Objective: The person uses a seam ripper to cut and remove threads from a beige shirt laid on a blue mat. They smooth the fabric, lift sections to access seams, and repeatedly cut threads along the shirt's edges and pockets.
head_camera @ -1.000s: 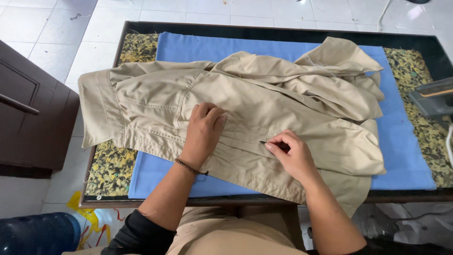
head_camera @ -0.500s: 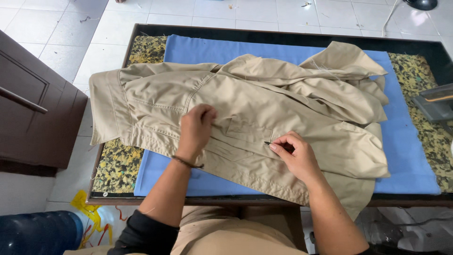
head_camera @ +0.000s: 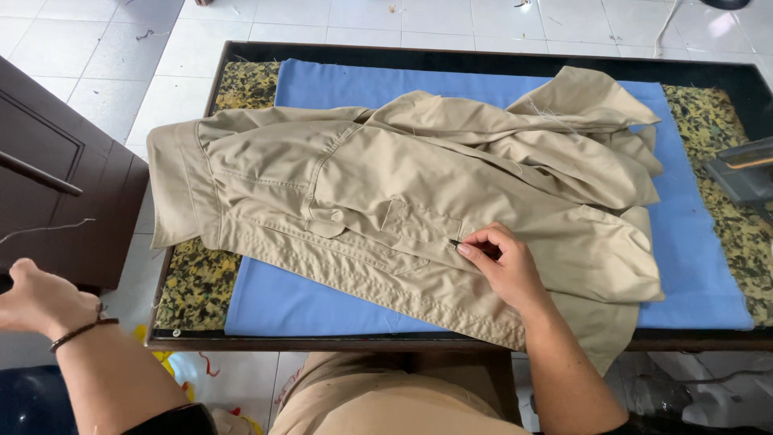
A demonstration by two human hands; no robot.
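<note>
Khaki jacket (head_camera: 386,201) on a plain blue cloth (head_camera: 322,84) over yellow-black speckled padding (head_camera: 250,84).

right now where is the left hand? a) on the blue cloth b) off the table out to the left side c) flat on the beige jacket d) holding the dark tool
b: the left hand is past the table's left edge, clear of the beige jacket, while the right hand rests on the jacket pinching a small dark tool.
</note>
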